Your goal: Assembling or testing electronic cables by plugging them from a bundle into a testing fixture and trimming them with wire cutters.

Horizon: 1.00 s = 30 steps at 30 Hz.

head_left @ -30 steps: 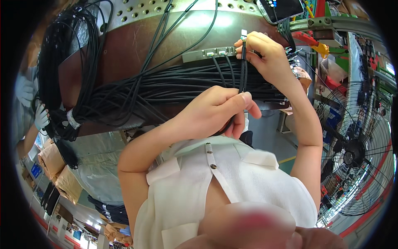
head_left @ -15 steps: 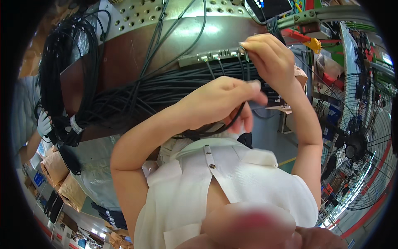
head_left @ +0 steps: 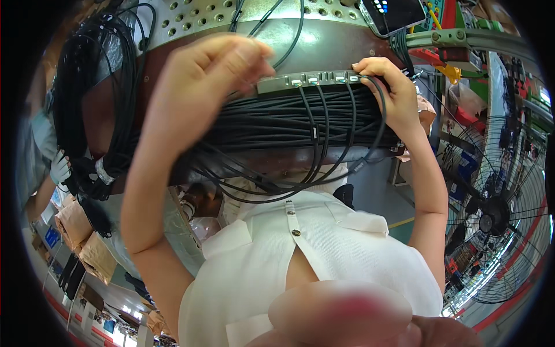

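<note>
Cable (head_left: 381, 123) in question has its end at the right end of the strip (head_left: 277, 84), where the right hand (head_left: 392, 87) pinches it, thumb and finger together; from that grip it bows out to 3 o'clock, then drops towards 7 o'clock over the near edge of the worktop (head_left: 341, 49). What matters most is the strip's long axis, from 9 o'clock to just above 3, with the right hand at its 3 o'clock end and the left hand (head_left: 217, 75) off its 9 o'clock end. That left hand is nearer the strip's bare end, well apart from the held cable, fingers curled (too blurred to tell whether anything is in them). Three other cables (head_left: 322, 110) leave the strip towards 6 o'clock, across a thick bundle (head_left: 254, 115) lying nearly parallel to it, so that side is crowded. More room shows at 12 o'clock, where a brown band of worktop reaches a perforated plate (head_left: 196, 13); a phone-like device (head_left: 399, 16) bounds it at 1 o'clock. Towards 6 o'clock, the near edge faces the wearer's white shirt (head_left: 329, 243).
</note>
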Each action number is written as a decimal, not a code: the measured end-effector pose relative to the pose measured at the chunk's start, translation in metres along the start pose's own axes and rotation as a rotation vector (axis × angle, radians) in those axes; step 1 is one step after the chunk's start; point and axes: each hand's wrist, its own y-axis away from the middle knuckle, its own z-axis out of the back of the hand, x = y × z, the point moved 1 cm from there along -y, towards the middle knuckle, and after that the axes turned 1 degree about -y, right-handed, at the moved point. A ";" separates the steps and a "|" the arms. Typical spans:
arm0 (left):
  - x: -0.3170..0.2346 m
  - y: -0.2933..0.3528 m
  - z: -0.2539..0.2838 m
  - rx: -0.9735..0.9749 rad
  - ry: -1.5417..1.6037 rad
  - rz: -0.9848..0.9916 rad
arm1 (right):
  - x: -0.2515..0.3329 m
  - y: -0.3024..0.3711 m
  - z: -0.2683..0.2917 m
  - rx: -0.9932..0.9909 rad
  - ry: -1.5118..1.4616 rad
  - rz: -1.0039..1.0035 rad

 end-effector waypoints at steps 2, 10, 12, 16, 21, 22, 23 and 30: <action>0.010 -0.017 0.033 -0.139 -0.084 0.013 | 0.006 -0.003 -0.005 0.042 0.095 0.050; 0.046 -0.126 0.039 -0.005 0.681 0.080 | 0.012 -0.009 -0.011 0.040 0.106 0.041; 0.078 -0.147 0.023 0.292 1.103 -0.050 | 0.019 -0.031 0.006 0.336 -0.015 -0.083; 0.041 -0.135 -0.001 0.013 0.813 0.184 | 0.004 -0.118 0.017 0.061 -0.055 0.007; 0.033 -0.134 -0.009 0.039 0.909 0.287 | -0.046 -0.218 -0.014 -0.192 0.536 -0.104; 0.025 -0.127 -0.002 0.174 0.975 0.232 | -0.048 -0.218 -0.022 -0.171 0.573 -0.104; 0.016 -0.122 0.006 0.317 1.026 0.176 | -0.049 -0.219 -0.025 -0.168 0.576 -0.081; 0.002 -0.053 0.001 -0.009 0.764 0.285 | -0.006 -0.162 -0.037 -0.435 -0.121 0.365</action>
